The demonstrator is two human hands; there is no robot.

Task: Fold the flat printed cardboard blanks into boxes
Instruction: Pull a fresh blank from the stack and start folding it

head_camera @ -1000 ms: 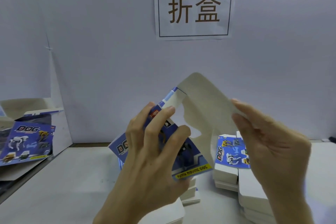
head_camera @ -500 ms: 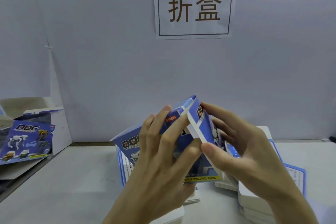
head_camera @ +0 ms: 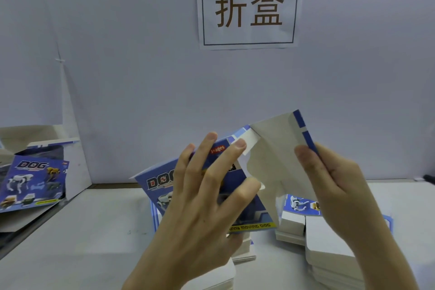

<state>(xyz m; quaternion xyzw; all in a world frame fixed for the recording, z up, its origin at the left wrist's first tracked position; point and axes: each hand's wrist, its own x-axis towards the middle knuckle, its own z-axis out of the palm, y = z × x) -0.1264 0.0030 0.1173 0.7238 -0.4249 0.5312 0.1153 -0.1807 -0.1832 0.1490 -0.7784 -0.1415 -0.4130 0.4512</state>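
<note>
Blank [head_camera: 162, 183] is held up above the bench [head_camera: 82, 242], mid-frame, between both hands, part-folded. Its blue printed face is toward the camera and tilted, with the "DOG" logo at left and a yellow strip ending "MOVING DOG" along the bottom edge.

Left hand [head_camera: 200, 198] lies across that face from below, back of hand to camera. Fingers are spread and almost straight, tips pressing near the top edge. Thumb presses the lower right of the face, beside the cut-out edge. Cannot tell if any of this hand reaches behind the panel.

Flap [head_camera: 275, 146] stands open off the blank's top right corner, grey unprinted inside to camera, blue-and-white strip along its outer edge. Right hand [head_camera: 334, 186] pinches that outer edge, thumb on the grey side, fingers behind the flap and mostly hidden.

Flat blanks are stacked on the bench under and behind the hands:
- Stack [head_camera: 292, 226] sits right of the held blank, a blue panel with a white robot dog on top.
- Nearer stack [head_camera: 329, 259] lies grey side up, partly under the right wrist.
- More flats [head_camera: 242, 254] lie below the left hand.

Open carton [head_camera: 40, 134] sits at the far left, with a DOG-printed card [head_camera: 33, 181] leaning at its front. Grey wall [head_camera: 117, 66] is behind. Paper sign [head_camera: 249, 7] with two brown Chinese characters in a black frame hangs above the hands.
</note>
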